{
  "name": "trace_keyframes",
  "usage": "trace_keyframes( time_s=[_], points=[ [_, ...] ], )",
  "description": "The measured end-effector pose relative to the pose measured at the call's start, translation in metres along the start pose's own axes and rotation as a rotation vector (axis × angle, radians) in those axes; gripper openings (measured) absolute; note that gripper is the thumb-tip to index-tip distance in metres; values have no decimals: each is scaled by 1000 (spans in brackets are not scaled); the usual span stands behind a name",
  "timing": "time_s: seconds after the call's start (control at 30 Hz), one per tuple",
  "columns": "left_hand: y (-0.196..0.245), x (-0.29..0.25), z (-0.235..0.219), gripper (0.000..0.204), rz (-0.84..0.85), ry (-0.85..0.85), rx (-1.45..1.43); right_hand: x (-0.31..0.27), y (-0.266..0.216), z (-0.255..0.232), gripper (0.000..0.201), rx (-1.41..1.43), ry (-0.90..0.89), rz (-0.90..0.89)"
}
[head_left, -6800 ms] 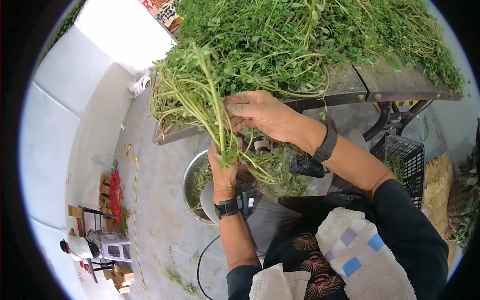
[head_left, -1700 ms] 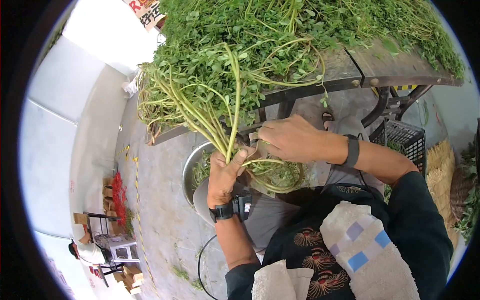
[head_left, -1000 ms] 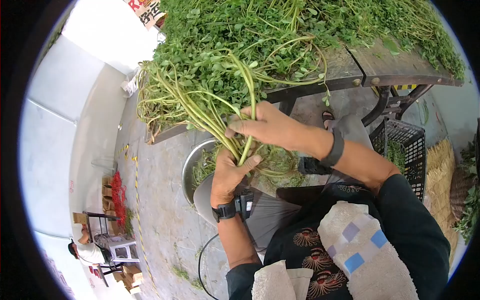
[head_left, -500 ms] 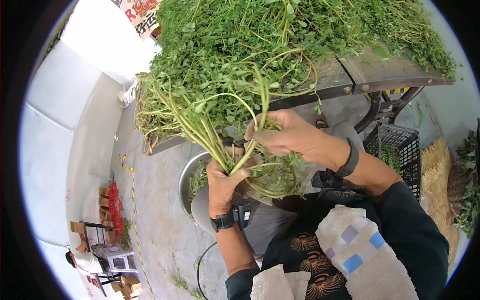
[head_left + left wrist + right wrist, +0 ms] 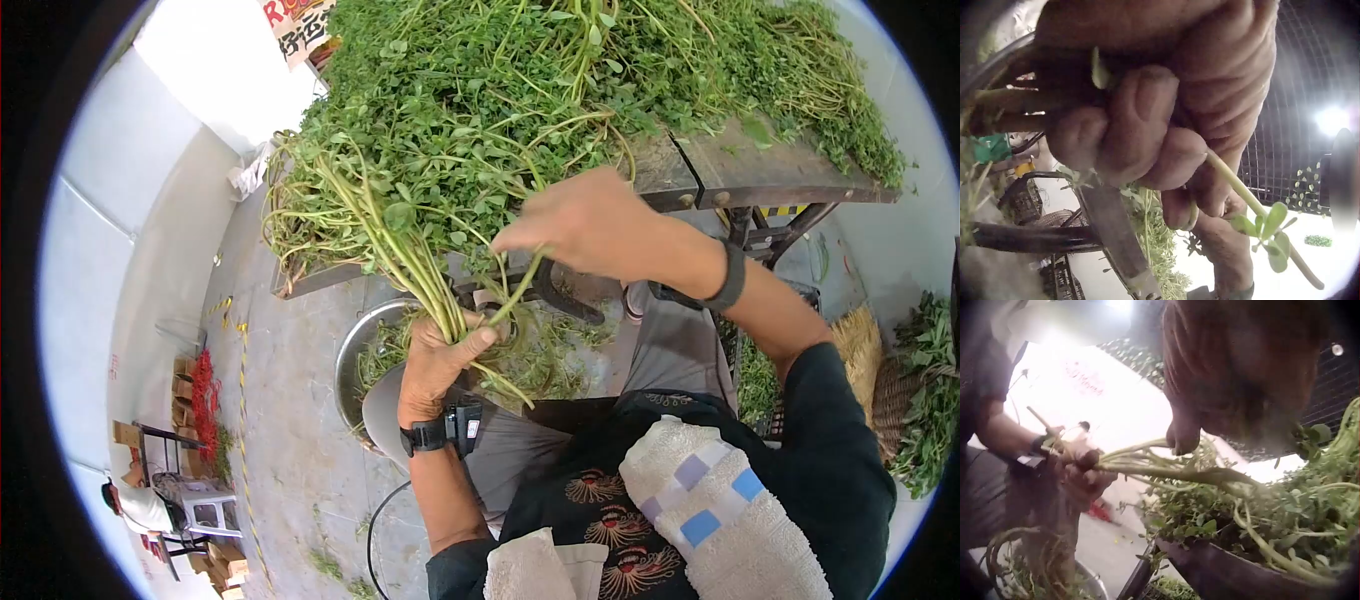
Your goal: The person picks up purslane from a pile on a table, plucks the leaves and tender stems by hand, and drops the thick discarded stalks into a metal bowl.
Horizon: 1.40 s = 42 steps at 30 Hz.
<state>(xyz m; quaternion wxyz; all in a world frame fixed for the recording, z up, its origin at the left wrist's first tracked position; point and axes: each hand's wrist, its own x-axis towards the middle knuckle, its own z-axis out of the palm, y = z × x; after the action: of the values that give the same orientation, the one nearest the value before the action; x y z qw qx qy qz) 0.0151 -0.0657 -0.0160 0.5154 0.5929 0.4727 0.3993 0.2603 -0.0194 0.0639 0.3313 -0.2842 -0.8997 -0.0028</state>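
A poster (image 5: 299, 28) at the head view's top edge shows black characters, 好运, beneath a red R (the rest is cut off).

Passage noted above floor (image 5: 285, 400) left of basin (image 5: 343, 372); heaped greens (image 5: 460, 110) obstruct bench (image 5: 740, 170), crate (image 5: 808, 293) stands by right leg (image 5: 672, 345)

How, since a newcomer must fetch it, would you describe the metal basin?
Start at the long table heaped with greens. Below its near edge, by the person's left knee, sits a wide round basin with leafy bits inside. Its shiny metal rim sets it apart from the black lattice-sided crate on the person's right.
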Motion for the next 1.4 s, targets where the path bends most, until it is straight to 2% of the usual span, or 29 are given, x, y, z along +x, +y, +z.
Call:
trace_keyframes(
  time_s=[0.03, 0.07, 0.1, 0.17, 0.27, 0.3, 0.33, 0.4, 0.47, 0.5, 0.57, 0.7, 0.73, 0.77, 0.8, 0.87, 0.9, 0.97, 1.0, 1.03, 1.1, 1.13, 1.2, 1.33, 1.37, 1.4],
  points=[
    [0, 0, 0, 17, 0, 1, 2, 6, 0, 6, 20, -210, -133, -154],
    [0, -1, 1, 17, 24, -31, 15, 13, 3, 14, 16, -211, -202, -227],
    [0, -1, 2, 17, 51, -66, 28, 19, 10, 21, 16, -213, -198, -224],
    [2, -2, -1, 17, 0, -76, 46, 28, 20, 30, 9, -377, -403, -309],
    [2, -4, -1, 18, 13, -75, -36, 27, 11, 3, 7, -391, -315, -339],
    [5, -5, -2, 18, -31, -55, -72, 23, 7, -8, 7, -392, -329, -340],
    [6, -6, -3, 18, -71, -36, -108, 18, 3, -21, 8, -411, -317, -319],
    [3, -5, -3, 17, -40, -20, -112, 3, 2, -36, 9, -442, -313, -305],
    [-5, -2, -5, 18, -2, -5, -109, -15, 2, -44, 11, -493, -479, -164],
    [-4, -2, -4, 18, 3, -6, -117, -24, 5, -45, 11, -500, -485, -167],
    [0, -3, -2, 19, -32, 3, -51, -41, 12, -39, 13, -473, -490, -62],
    [9, -2, 8, 24, -40, 18, -87, -56, 13, -27, 13, -423, -466, 47],
    [9, -2, 7, 24, -42, 13, -79, -56, 17, -25, 14, -431, -402, 124],
    [8, -2, 4, 25, -27, -30, -65, -56, 22, -24, 17, -442, -339, 200],
    [8, -2, 1, 27, -10, -71, -54, -57, 41, -25, 17, -444, -333, 203],
    [3, -7, -11, 28, -40, -111, -116, -60, 84, -34, 18, 143, 281, 453],
    [1, -9, -14, 30, -76, -145, -182, -58, 76, -40, 18, 143, 279, 450],
    [3, -12, -13, 28, -85, -164, -254, -50, 44, -49, 19, 1012, 236, 937],
    [5, -14, -9, 27, -90, -176, -261, -53, 34, -29, 21, 1066, 200, 818],
    [7, -14, -5, 26, -90, -191, -268, -56, 26, -15, 21, 1075, 200, 811],
    [9, -12, -3, 24, -78, -207, -235, -56, 14, 3, 23, 1350, 20, 868],
    [12, -12, -3, 24, -77, -253, -201, -53, 11, 7, 23, 1355, 26, 862],
    [19, -14, 1, 24, -89, -306, -114, -43, 5, 13, 29, 1620, 17, 828],
    [51, -26, 24, 29, -192, -402, 25, -31, -12, -19, 31, 1422, 59, 770],
    [58, -24, 30, 29, -185, -408, 33, -35, -21, -34, 31, 1418, 71, 765],
    [67, -21, 37, 30, -58, -495, 122, -40, -29, -50, 31, 1335, 145, 704]
  ],
)
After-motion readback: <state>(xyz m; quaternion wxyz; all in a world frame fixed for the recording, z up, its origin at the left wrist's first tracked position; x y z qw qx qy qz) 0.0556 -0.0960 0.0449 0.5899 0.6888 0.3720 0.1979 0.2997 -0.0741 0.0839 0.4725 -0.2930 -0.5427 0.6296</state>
